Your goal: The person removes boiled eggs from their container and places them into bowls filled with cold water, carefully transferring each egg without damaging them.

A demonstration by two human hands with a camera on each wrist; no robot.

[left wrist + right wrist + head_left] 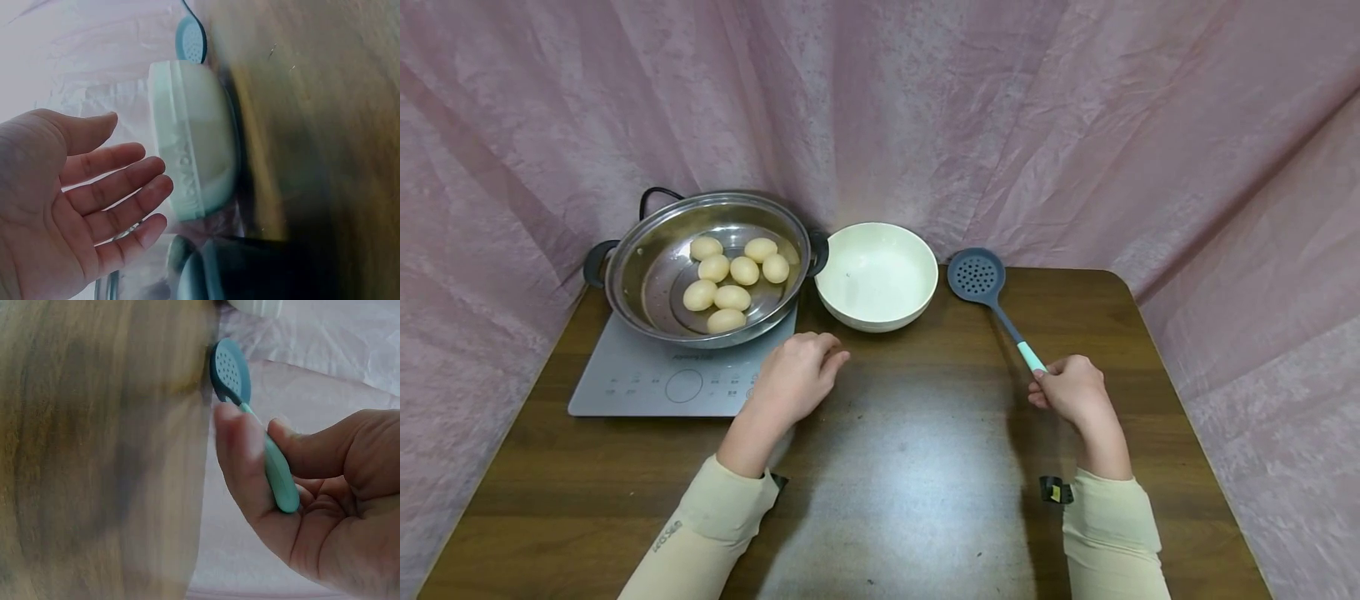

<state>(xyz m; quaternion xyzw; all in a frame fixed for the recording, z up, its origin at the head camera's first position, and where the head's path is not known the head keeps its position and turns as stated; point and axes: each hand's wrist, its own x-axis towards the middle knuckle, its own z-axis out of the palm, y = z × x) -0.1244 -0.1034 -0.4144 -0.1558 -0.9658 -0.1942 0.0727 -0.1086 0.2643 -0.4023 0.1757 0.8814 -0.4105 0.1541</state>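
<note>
A slotted skimmer with a round grey perforated head [976,275] and a mint handle [279,469] is at the right of the table. My right hand [1073,390] grips it by the handle, with the thumb on one side and fingers on the other. My left hand [799,377] hovers in front of the pot and bowl, its fingers loosely bent and holding nothing. Near it stands a white bowl [876,275] with nothing in it. To the left, a steel pot [658,287] holds several pale, peeled, egg-shaped pieces [732,297], perhaps in shallow water.
The pot sits on a grey induction cooker [647,375] with touch controls. Its black side handle [818,253] nearly meets the bowl's rim. A pink curtain [880,108] hangs behind the brown wooden table [910,517] and along its sides.
</note>
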